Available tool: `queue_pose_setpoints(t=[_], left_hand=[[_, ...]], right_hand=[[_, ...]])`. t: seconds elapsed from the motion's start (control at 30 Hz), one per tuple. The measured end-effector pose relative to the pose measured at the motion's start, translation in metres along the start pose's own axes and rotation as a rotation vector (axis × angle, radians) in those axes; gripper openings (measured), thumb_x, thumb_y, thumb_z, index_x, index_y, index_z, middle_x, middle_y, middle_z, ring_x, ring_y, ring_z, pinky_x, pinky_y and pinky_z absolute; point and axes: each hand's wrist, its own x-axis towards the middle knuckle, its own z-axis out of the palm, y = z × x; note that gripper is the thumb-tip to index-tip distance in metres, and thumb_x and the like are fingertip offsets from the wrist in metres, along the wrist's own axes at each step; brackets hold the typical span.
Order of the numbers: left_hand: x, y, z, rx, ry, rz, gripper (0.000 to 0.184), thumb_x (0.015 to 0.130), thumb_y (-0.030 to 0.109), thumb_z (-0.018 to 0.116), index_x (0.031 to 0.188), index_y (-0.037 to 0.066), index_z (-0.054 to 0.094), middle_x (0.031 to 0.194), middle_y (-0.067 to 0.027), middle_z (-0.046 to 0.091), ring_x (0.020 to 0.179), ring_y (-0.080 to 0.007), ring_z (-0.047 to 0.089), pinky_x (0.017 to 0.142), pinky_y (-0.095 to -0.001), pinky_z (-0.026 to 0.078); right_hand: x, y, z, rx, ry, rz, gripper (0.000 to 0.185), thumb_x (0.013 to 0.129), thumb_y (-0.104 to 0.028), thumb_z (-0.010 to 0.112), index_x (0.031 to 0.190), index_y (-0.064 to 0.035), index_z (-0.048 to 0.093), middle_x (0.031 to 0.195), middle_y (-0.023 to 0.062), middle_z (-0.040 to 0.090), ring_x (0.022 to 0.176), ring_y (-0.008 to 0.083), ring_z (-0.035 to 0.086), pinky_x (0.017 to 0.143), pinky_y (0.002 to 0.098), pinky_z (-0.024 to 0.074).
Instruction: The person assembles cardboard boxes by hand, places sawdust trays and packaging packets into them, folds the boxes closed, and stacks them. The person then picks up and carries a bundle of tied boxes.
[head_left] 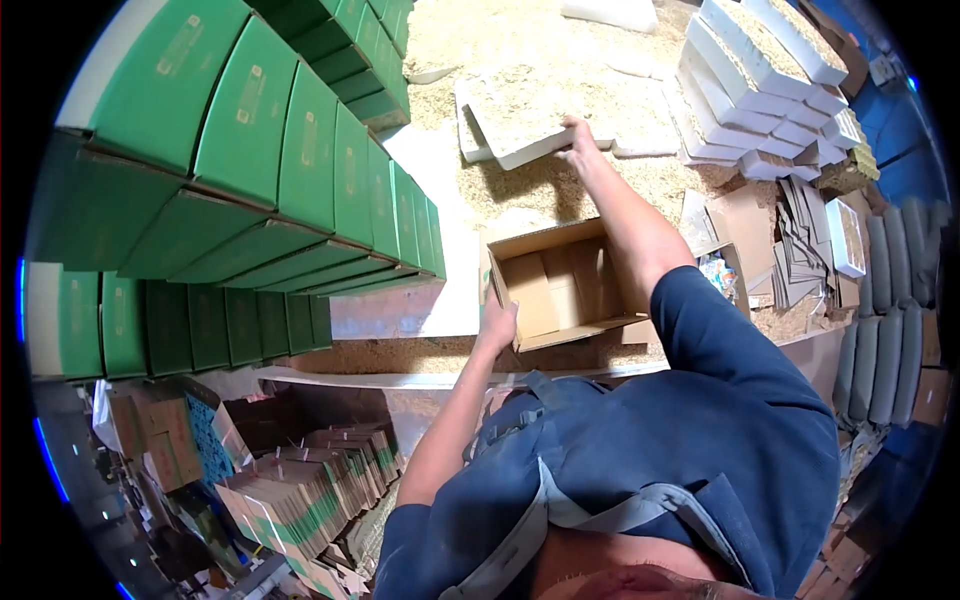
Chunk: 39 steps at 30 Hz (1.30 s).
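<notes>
An open cardboard box (532, 286) stands in front of me, its inside bare brown with raised walls. My left hand (497, 322) is closed on the box's left wall, and some of its fingers are hidden behind it. Farther out, my right hand (580, 141) grips the near right corner of a white slab (530, 151), which looks like foam and has pale yellowish flakes on top. That slab is tilted, with another white edge showing beneath its left side. My right forearm passes above the box's right side.
Green boxes (262, 120) stand in stacked rows at left. White flake-topped slabs (745, 90) are piled at far right. Loose cardboard pieces (795, 250) and grey rolled bundles (885, 350) lie at right. Folded cartons (300, 490) stand low on the left. Yellowish flakes cover the work surface.
</notes>
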Motion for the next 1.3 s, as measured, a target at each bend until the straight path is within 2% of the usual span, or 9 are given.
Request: queue_pose_setpoints(t=[0.17,0.23,0.3,0.33,0.53,0.6,0.73,0.93,1.3], left_hand=[[0.001,-0.003,0.001,-0.016,0.004,-0.004,0.069,0.085,0.005,0.054,0.148,0.0,0.026,0.14,-0.0264,0.045,0.129,-0.0399,0.045,0.11,-0.0398,0.034],[0.002,0.001,0.001,-0.052,0.018,0.017,0.068,0.085,0.004,0.054,0.148,0.001,0.028,0.139,-0.0263,0.046,0.128,-0.039,0.047,0.11,-0.0393,0.034],[0.0,0.008,0.0,-0.049,0.024,0.006,0.067,0.084,0.005,0.054,0.147,0.0,0.03,0.138,-0.0261,0.048,0.128,-0.0377,0.047,0.11,-0.0388,0.035],[0.001,0.008,-0.001,-0.051,0.026,0.01,0.067,0.084,0.005,0.054,0.147,0.0,0.03,0.137,-0.026,0.049,0.127,-0.0374,0.048,0.109,-0.0386,0.035],[0.002,0.006,-0.005,-0.034,-0.005,0.034,0.061,0.085,0.008,0.055,0.142,-0.002,0.036,0.131,-0.0253,0.054,0.124,-0.0366,0.051,0.107,-0.0387,0.036],[0.006,0.005,-0.006,-0.038,-0.007,0.03,0.06,0.085,0.008,0.056,0.141,-0.002,0.037,0.131,-0.0253,0.055,0.124,-0.0367,0.051,0.106,-0.0388,0.037],[0.01,-0.004,-0.003,-0.107,-0.029,0.082,0.056,0.085,0.008,0.056,0.138,-0.004,0.04,0.128,-0.0245,0.056,0.12,-0.0359,0.054,0.104,-0.0385,0.038],[0.021,-0.018,-0.002,-0.18,-0.074,0.076,0.053,0.093,0.015,0.054,0.139,-0.003,0.038,0.127,-0.0181,0.057,0.114,-0.0256,0.056,0.099,-0.0353,0.043],[0.002,0.002,-0.012,-0.469,-0.077,-0.087,0.056,0.1,0.038,0.041,0.13,-0.007,0.051,0.12,-0.0166,0.062,0.105,-0.0225,0.061,0.09,-0.0319,0.047]], right_hand=[[-0.047,-0.063,-0.047,-0.166,-0.018,-0.157,0.049,0.069,-0.023,0.066,0.104,0.0072,0.052,0.094,0.0204,0.055,0.076,0.0252,0.057,0.085,0.0578,0.0556],[-0.051,-0.096,-0.089,-0.189,-0.237,-0.099,0.026,0.073,-0.023,0.066,0.058,-0.0142,0.048,0.047,-0.0047,0.045,0.037,0.0088,0.04,0.071,0.0409,0.0578],[-0.108,-0.12,-0.106,-0.103,-0.277,-0.089,0.025,0.08,-0.018,0.064,0.061,-0.0171,0.047,0.044,-0.0093,0.037,0.036,0.0026,0.035,0.036,0.019,0.0375],[-0.127,-0.136,-0.117,-0.146,-0.29,-0.075,0.025,0.079,-0.014,0.065,0.062,-0.0155,0.046,0.047,-0.0095,0.038,0.037,0.0022,0.032,0.034,0.0169,0.0296],[-0.208,-0.144,-0.207,-0.387,-0.253,-0.012,0.015,0.077,-0.022,0.066,0.074,-0.0112,0.055,0.059,-0.0031,0.057,0.041,0.0062,0.047,0.037,0.0172,0.0376],[-0.221,-0.134,-0.224,-0.414,-0.214,0.01,0.045,0.07,-0.026,0.063,0.108,-0.0021,0.058,0.091,0.0068,0.066,0.074,0.0163,0.062,0.067,0.0284,0.0512],[-0.249,-0.123,-0.209,-0.416,-0.266,0.06,0.044,0.069,-0.015,0.065,0.109,0.0,0.056,0.104,0.0114,0.062,0.1,0.0239,0.058,0.092,0.0392,0.0482],[-0.236,-0.11,-0.176,-0.879,-0.373,0.065,0.039,0.073,-0.035,0.067,0.099,-0.0092,0.056,0.085,0.0008,0.045,0.068,0.013,0.043,0.067,0.0327,0.0422],[-0.212,-0.074,-0.113,-0.988,-0.488,0.151,0.03,0.083,-0.036,0.057,0.097,-0.0101,0.06,0.081,0.0025,0.051,0.07,0.0177,0.054,0.077,0.0408,0.0487]])
